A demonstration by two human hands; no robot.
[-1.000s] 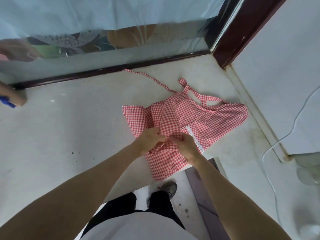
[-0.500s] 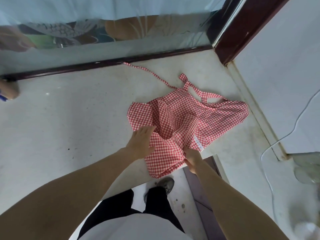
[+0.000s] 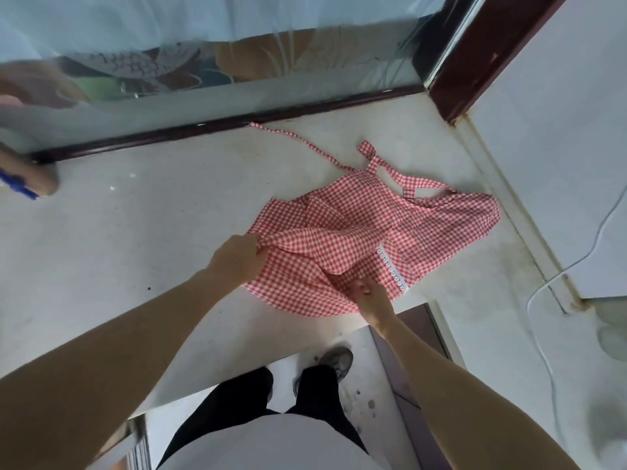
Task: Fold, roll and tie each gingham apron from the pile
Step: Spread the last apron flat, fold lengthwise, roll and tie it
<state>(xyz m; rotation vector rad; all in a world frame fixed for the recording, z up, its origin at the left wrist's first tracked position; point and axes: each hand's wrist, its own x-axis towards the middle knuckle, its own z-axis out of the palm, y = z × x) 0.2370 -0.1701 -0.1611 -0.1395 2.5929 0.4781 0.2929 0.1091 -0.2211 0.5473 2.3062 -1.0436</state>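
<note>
We judge the gingham apron (image 3: 366,239) light, limp and creasing easily, so our left hand (image 3: 237,257) pinches a side fold and our right hand (image 3: 368,293) grips the near hem.

Right hand (image 3: 368,295) fingertips buried in apron (image 3: 356,232) folds; grip unclear.

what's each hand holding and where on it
Left hand pinches the apron at its left edge fold; right hand grips its near edge.
</note>
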